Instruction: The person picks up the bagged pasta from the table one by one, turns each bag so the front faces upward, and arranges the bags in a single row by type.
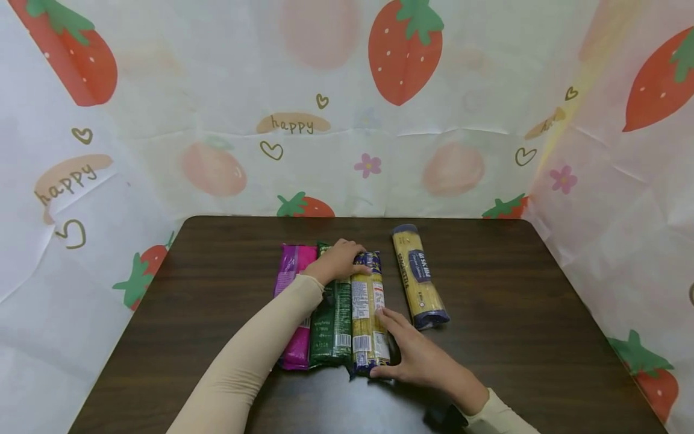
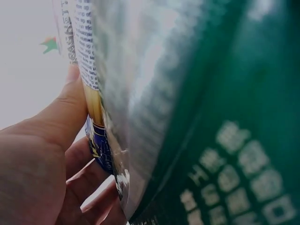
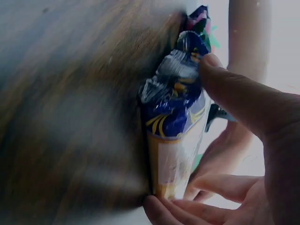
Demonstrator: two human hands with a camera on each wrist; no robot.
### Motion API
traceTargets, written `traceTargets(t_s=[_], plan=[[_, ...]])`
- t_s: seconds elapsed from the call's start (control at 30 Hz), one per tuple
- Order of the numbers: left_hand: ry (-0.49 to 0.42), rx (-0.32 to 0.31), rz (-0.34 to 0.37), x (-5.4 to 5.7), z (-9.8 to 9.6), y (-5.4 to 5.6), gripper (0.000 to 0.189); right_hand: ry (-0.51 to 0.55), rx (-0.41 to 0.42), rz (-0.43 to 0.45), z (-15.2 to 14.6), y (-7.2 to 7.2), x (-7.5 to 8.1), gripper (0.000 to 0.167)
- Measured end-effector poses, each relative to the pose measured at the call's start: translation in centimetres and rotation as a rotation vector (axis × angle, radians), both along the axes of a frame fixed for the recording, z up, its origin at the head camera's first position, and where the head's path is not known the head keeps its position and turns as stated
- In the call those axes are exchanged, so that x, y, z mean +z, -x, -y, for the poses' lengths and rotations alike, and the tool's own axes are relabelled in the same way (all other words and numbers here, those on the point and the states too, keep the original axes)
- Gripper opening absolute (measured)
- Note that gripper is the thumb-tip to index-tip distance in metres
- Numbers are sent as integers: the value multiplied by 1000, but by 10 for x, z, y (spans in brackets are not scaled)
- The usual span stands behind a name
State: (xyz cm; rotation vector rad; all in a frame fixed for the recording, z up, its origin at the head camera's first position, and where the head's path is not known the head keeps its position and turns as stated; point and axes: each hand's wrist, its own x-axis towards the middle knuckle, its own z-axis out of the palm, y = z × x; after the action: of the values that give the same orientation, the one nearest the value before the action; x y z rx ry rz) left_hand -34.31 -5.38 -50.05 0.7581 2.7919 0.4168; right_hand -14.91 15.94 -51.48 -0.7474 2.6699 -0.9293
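Three long packs lie side by side on the table: a pink one [image 1: 295,349], a green spaghetti pack [image 1: 325,331] and a clear pack of yellow spaghetti [image 1: 362,322] with blue ends and white labels. My left hand [image 1: 338,260] reaches over the green pack and grips the far end of the yellow spaghetti pack, thumb on its face in the left wrist view. At the near right corner, my right hand [image 1: 420,355] holds the same pack, thumb at its blue end [image 3: 176,112] and fingers along its side. The left forearm partly covers the pink and green packs.
Another yellow pasta pack [image 1: 414,277] with a blue label lies slightly tilted to the right of the row. The dark wooden table [image 1: 504,313] is bounded at the back and sides by a white strawberry-print cloth [image 1: 336,163].
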Motion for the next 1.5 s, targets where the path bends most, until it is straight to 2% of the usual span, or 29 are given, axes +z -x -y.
traceTargets(t_s=[0.27, 0.43, 0.77, 0.93, 1.2, 1.37, 1.5], plan=[[27, 22, -3, 3, -3, -2, 64, -194, -28, -37, 17, -6, 4, 127], [31, 29, -5, 3, -6, -3, 66, -277, -51, -87, 29, -8, 5, 127], [30, 31, -2, 2, -6, -3, 67, -285, -66, -103, 30, -5, 5, 117], [-39, 17, 14, 1, 0, 0, 65, -232, -60, -96, 25, -2, 5, 111], [-162, -16, 45, -8, 7, 9, 59, -122, -46, -87, 14, -2, 4, 101], [-224, -58, 69, -4, 10, 9, 55, 13, -33, -44, 3, 0, 0, 95], [-261, -61, 98, 1, 15, 9, 51, 181, -2, 48, -8, 3, -2, 91]])
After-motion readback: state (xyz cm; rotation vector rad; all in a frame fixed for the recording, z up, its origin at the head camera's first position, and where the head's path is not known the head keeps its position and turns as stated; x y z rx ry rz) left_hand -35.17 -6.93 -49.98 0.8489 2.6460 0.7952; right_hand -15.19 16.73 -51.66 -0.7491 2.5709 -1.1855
